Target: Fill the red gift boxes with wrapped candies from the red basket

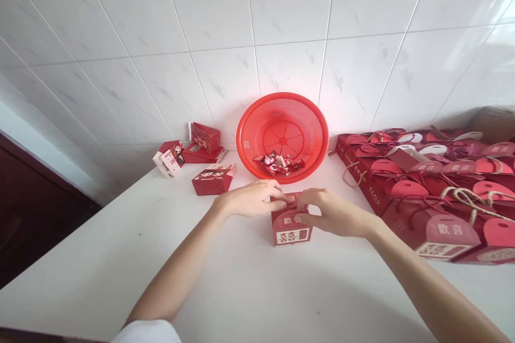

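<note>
Reads 囍 on the front of the small red box, 歡 on its front flap, and 歡喜 on the pink flap of a box at right.

Little red box stands upright right under the fingers, which are on its top flaps. It's got a rounded lettered flap by the right thumb, white character panel below.

Partly hidden behind left hand and right hand: small red box. Cut off at right edge: massed red boxes. Too small to count: wrapped sweets.
</note>
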